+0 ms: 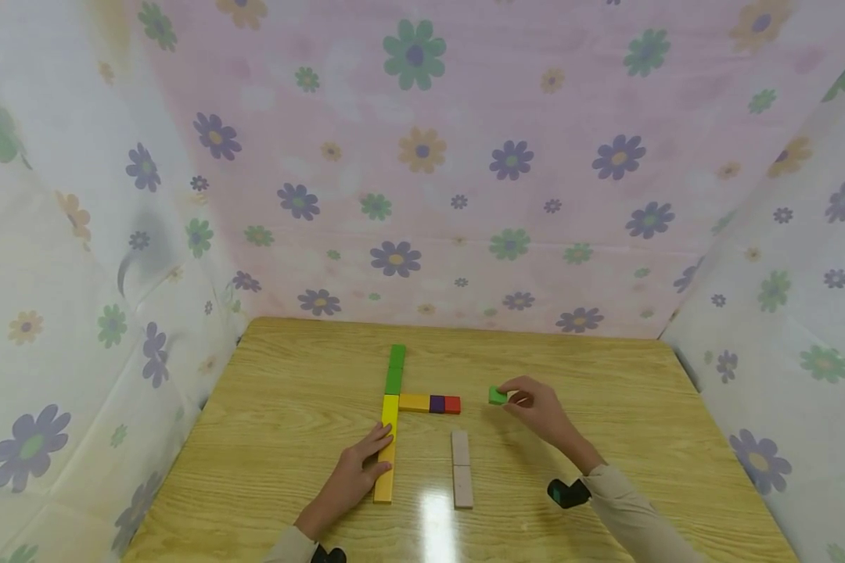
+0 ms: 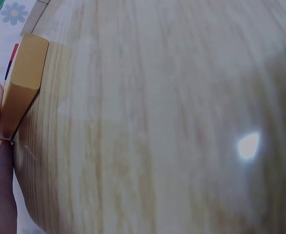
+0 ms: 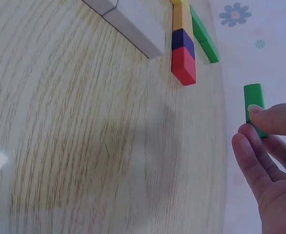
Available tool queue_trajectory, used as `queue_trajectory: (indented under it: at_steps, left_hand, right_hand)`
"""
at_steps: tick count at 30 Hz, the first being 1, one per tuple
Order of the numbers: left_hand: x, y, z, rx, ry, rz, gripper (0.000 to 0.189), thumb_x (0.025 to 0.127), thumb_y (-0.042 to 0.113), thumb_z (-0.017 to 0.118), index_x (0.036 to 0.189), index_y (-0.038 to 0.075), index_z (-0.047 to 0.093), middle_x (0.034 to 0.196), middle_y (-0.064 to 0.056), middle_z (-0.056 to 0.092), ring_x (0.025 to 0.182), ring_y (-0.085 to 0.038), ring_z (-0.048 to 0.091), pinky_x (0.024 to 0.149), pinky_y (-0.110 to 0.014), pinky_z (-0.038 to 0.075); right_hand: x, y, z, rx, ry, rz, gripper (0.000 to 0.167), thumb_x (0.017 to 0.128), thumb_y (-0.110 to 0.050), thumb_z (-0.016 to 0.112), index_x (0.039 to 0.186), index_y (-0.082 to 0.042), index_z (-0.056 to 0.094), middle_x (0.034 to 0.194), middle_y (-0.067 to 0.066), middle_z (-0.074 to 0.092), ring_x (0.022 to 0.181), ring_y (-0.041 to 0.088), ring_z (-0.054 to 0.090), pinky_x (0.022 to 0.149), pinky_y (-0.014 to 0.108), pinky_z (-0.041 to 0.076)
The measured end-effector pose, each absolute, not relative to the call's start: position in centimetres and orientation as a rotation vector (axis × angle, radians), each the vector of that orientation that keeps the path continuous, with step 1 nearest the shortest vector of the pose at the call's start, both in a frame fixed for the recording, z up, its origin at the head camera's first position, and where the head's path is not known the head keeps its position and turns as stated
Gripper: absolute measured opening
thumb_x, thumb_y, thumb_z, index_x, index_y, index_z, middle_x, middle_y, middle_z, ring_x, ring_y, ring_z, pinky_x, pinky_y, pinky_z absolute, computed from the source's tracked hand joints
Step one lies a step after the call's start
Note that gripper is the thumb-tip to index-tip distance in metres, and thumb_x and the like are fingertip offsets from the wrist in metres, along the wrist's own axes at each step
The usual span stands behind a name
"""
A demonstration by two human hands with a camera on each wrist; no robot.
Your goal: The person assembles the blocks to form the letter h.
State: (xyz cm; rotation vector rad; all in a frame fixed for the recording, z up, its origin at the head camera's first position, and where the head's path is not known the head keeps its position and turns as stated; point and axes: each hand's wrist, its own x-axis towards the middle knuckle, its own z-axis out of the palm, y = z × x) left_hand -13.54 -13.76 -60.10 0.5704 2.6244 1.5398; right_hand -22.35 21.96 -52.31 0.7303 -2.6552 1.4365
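Note:
My right hand (image 1: 541,410) pinches a small green block (image 1: 497,396) between thumb and fingertips, right of the red block (image 1: 452,405). In the right wrist view, the held green block (image 3: 253,92) stands out past the thumb. My left hand (image 1: 355,469) rests its fingers on the lower part of a column: a bright yellow block (image 1: 390,408) and a darker yellow block (image 1: 383,489) below it. Two green blocks (image 1: 395,369) continue the column upward. From its middle, an orange-yellow block (image 1: 414,403), a purple block (image 1: 436,404) and the red block run rightward, end to end.
Two pale wooden blocks (image 1: 462,469) lie end to end between the hands, apart from the coloured ones. All of this lies on a wood-grain table (image 1: 289,407), enclosed at the back and sides by flowered cloth (image 1: 465,102).

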Motion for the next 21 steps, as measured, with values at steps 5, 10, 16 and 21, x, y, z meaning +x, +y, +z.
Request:
queue_trajectory:
  at_steps: [5, 10, 16, 21]
  left_hand:
    - [-13.5, -13.8, -60.0, 0.573, 2.615, 1.558, 0.049, 0.091, 0.015, 0.063, 0.136, 0.0, 0.049, 0.148, -0.009, 0.037, 0.138, -0.03, 0.026, 0.105, -0.045, 0.033]
    - [-13.5, -13.8, -60.1, 0.572, 2.607, 1.557, 0.049, 0.092, 0.015, 0.062, 0.136, 0.0, 0.049, 0.148, -0.009, 0.037, 0.138, -0.03, 0.026, 0.105, -0.044, 0.032]
    - [-13.5, -13.8, -60.0, 0.55, 2.587, 1.57, 0.049, 0.092, 0.014, 0.062, 0.137, 0.0, 0.048, 0.149, -0.008, 0.036, 0.139, -0.028, 0.024, 0.106, -0.045, 0.031]
    - [-13.6, -13.7, -60.1, 0.558, 2.599, 1.564, 0.049, 0.091, 0.014, 0.063, 0.137, 0.0, 0.048, 0.148, -0.008, 0.037, 0.139, -0.028, 0.025, 0.106, -0.043, 0.031]
  right_hand:
    - [-22.2, 21.1, -52.6, 0.74, -2.66, 1.443, 0.026, 0.083, 0.002, 0.069, 0.109, -0.002, 0.067, 0.104, 0.014, 0.064, 0.082, 0.025, 0.065, 0.068, 0.026, 0.056]
    - [-22.1, 20.4, -53.0, 0.771, -2.643, 1.464, 0.025, 0.083, 0.004, 0.069, 0.108, -0.002, 0.067, 0.104, 0.015, 0.064, 0.082, 0.024, 0.064, 0.068, 0.028, 0.057]
    - [-21.8, 19.6, -53.4, 0.784, -2.643, 1.499, 0.025, 0.085, 0.001, 0.069, 0.109, -0.004, 0.067, 0.105, 0.013, 0.064, 0.082, 0.024, 0.064, 0.069, 0.029, 0.056]
    - [-21.6, 18.8, -54.0, 0.807, -2.638, 1.52, 0.023, 0.085, 0.0, 0.069, 0.108, -0.003, 0.067, 0.104, 0.015, 0.064, 0.082, 0.026, 0.064, 0.067, 0.029, 0.056]
